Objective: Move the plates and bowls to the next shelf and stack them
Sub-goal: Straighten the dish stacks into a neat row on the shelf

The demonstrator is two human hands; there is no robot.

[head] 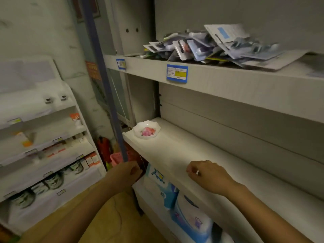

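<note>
Head view: one flowered plate at the far left end of the white shelf, both hands empty at its front edge.

The scalloped plate [147,129] sits flat near the shelf's [184,151] far left corner, close to the left end and the back panel, with nothing stacked on or under it. It is roughly round, so it has no long axis to speak of. Both hands hover at the near front edge, well apart from it. The left hand [128,171] is loosely curled, holding nothing, just off the shelf's front edge beside a blue upright post [105,85]. The right hand [206,174] is also loosely closed and empty, over the front edge further right. The plate lies ahead and leftward of both; the left hand looks nearer, so it seems the likelier one to reach.
</note>
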